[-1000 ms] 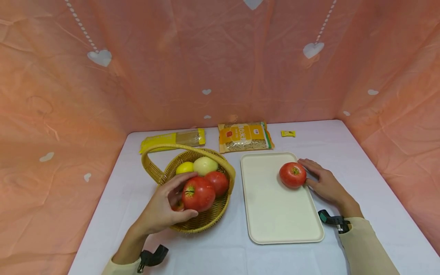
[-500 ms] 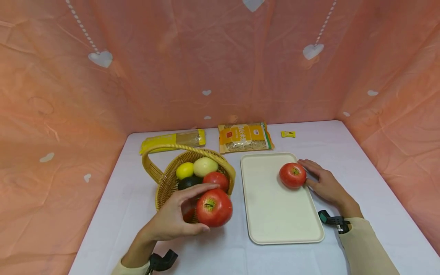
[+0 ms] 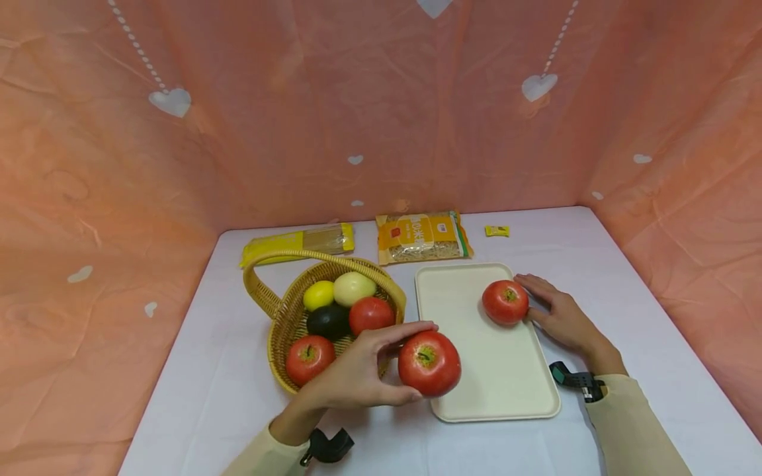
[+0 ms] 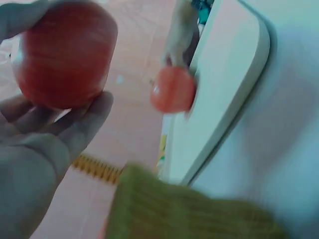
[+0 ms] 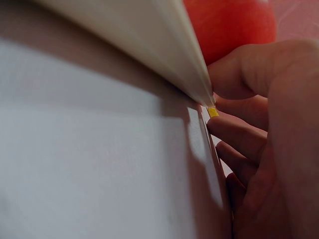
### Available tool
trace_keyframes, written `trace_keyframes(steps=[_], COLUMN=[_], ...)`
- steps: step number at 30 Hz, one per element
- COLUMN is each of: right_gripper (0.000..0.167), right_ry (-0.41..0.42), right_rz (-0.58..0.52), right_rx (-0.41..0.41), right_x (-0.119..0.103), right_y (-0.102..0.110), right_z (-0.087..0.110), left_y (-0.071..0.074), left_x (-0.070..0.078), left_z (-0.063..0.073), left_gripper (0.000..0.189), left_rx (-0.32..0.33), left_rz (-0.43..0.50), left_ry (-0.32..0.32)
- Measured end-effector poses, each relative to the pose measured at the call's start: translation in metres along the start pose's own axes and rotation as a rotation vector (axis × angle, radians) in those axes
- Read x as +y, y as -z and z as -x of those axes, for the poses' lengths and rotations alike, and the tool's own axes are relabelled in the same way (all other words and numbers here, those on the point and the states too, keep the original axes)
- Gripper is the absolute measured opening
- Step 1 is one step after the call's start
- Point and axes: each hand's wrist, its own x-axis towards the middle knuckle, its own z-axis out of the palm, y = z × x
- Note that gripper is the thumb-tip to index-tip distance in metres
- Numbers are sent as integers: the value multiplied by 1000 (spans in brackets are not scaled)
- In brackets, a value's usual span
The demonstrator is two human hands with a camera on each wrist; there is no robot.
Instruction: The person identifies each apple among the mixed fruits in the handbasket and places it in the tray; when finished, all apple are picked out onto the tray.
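red apple (image 3: 429, 363) fills the curved left grip (image 3: 360, 371).

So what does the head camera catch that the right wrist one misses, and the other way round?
Only the head view: the left hand with its held apple, the basket, the yellow pack and the orange bag.

Only the right wrist view: the lower fingers of the right hand, and a low, close look at the tray's outer wall.

Both: the right hand, the tray, the tray apple and the white cloth.
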Motion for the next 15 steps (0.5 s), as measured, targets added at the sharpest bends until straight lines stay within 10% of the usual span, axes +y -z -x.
trace_keyframes(steps=[15], right_gripper=[69], right_ry=[3], right_rz=[21], right_rx=[9], right_x=[-2], right_y=[0], right_z=[1], left_y=[-49], left_x=[-20], left_z=[-53], left_gripper=[82], left_rx=[212], left_rz=[-24], left_ry=[6])
